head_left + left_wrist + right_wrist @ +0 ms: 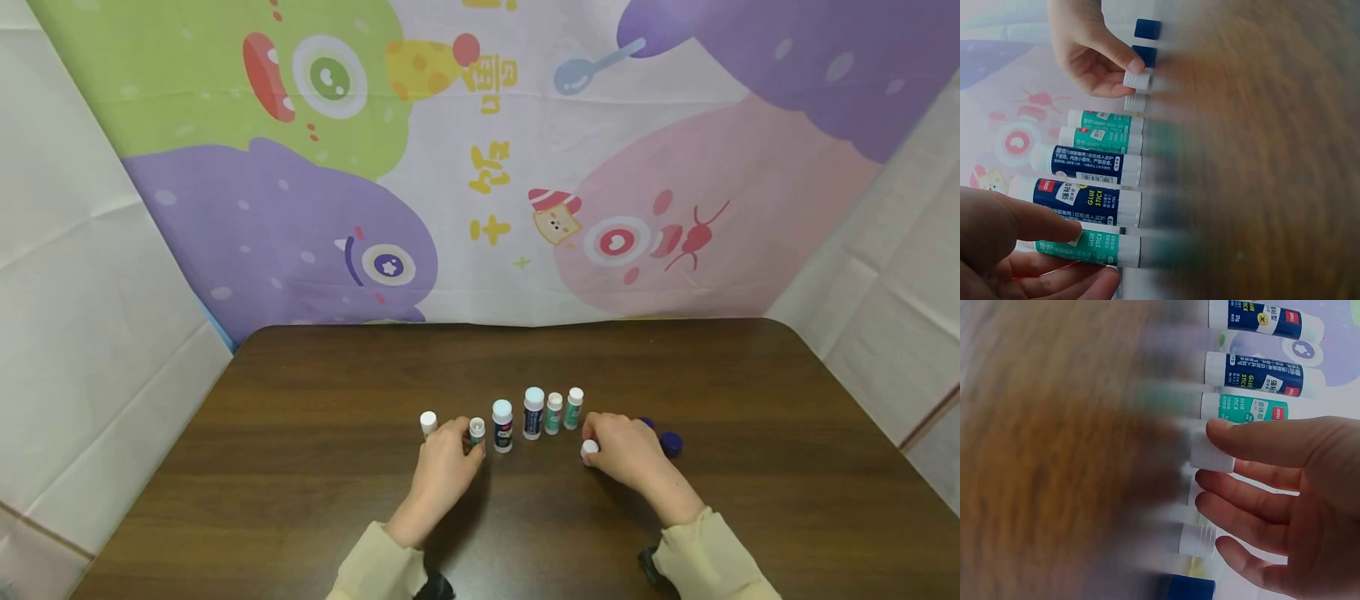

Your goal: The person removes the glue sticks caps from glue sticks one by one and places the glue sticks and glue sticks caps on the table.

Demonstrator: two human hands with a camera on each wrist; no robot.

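Observation:
My left hand (444, 467) grips a green-labelled glue stick (1094, 248) standing upright, thumb on one side and fingers on the other. Its uncapped white top (477, 426) shows above the thumb. A white cap (1207, 451) is pinched between the thumb and fingers of my right hand (626, 447), close over the table. Right of the left hand stand two navy glue sticks (502, 427), then two slimmer green glue sticks (553, 414). Another white-topped piece (428, 422) stands just left of the left hand, its lower part hidden by the hand.
Two dark blue caps (671, 444) lie beyond the right hand, one partly hidden by it. Another white cap (1197, 539) sits by the right fingers in the right wrist view. The brown table (300, 375) meets a printed cloth (480, 283) at its back edge.

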